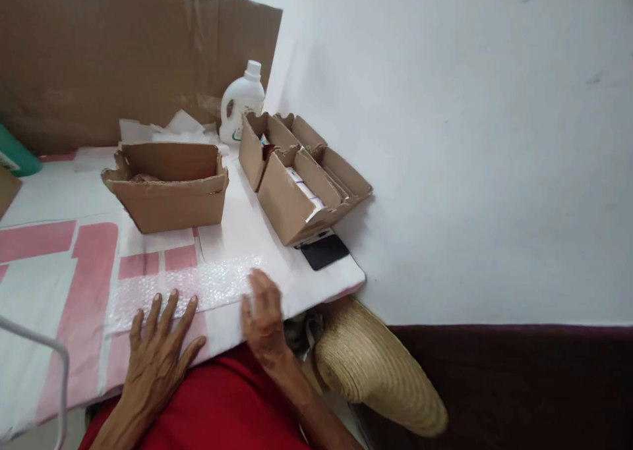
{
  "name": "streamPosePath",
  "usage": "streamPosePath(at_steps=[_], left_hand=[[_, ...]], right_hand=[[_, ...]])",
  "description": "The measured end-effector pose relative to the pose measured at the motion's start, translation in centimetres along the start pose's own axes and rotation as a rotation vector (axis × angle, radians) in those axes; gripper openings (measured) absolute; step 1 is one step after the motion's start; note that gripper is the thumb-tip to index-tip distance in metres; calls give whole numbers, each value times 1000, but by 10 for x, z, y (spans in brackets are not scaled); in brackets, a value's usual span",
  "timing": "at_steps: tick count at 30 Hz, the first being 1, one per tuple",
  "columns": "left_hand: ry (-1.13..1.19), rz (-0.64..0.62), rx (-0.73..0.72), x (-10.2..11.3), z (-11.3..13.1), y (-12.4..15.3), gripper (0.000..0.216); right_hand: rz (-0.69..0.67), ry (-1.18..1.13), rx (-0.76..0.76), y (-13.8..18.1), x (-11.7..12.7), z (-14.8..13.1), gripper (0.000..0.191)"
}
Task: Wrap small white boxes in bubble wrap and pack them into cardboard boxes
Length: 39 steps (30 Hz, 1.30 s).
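A strip of clear bubble wrap lies flat on the pink-and-white cloth near the table's front edge. My left hand rests palm down with its fingers spread, the fingertips on the strip's near edge. At the strip's right end is my right hand, a little blurred, its fingers bent and the thumb apart from them. I see nothing held in it; whether its fingertips touch the wrap I cannot tell. Just beyond the strip stands an open cardboard box with something brownish inside.
Several open cardboard boxes stand against the wall, one holding white packets. A black phone lies before them. Behind are a white jug and white sheets. A straw hat hangs below the table's corner; a grey tube curves at left.
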State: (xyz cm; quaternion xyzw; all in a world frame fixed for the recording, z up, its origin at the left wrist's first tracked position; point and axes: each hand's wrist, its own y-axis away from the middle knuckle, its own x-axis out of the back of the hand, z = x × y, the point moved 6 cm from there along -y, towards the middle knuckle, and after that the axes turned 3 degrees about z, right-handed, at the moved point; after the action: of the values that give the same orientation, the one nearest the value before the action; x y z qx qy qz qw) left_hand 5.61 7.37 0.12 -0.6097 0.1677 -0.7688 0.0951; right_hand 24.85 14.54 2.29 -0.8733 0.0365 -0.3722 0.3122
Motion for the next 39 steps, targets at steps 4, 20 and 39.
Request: streamPosePath(at_steps=[4, 20, 39], left_hand=[[18, 24, -53, 0, 2, 0, 74], [-18, 9, 19, 2, 3, -2, 67], [-59, -183, 737, 66, -85, -3, 46]], right_hand=[[-386, -35, 292, 16, -43, -43, 70], [-359, 89, 96, 12, 3, -13, 80], [-487, -97, 189, 18, -50, -46, 37]])
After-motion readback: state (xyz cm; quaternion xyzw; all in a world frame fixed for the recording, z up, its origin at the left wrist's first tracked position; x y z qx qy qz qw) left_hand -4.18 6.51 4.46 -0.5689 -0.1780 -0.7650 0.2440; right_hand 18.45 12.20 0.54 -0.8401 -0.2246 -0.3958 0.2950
